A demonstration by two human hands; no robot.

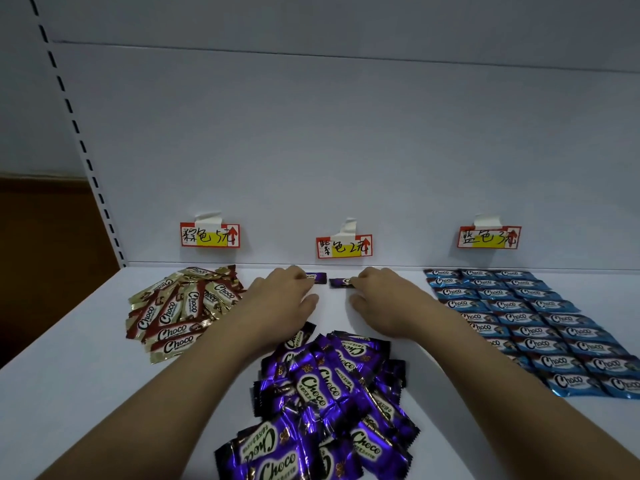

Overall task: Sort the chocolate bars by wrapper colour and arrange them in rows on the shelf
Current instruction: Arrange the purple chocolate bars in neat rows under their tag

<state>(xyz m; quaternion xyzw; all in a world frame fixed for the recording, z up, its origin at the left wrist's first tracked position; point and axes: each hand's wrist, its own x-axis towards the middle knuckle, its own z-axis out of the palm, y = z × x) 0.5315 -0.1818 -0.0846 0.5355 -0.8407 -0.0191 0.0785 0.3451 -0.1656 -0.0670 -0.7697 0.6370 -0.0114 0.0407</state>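
A heap of purple chocolate bars (pixel 325 396) lies near the front of the white shelf (pixel 69 393). Two purple bars sit by the back wall under the middle label. My left hand (pixel 282 296) has its fingertips on the left purple bar (pixel 318 277), most of which it hides. The fingertips of my right hand (pixel 381 299) rest on the right purple bar (pixel 341 282). Whether either hand pinches its bar or only presses it is not visible. Gold-and-brown bars (pixel 180 310) are piled loosely at the left. Blue bars (pixel 530 323) lie in neat rows at the right.
Three red-edged paper labels are taped to the back panel: left label (pixel 210 234), middle label (pixel 344 246), right label (pixel 489 236). A perforated upright (pixel 79 140) runs along the shelf's left side. Bare shelf surface lies between the two hands.
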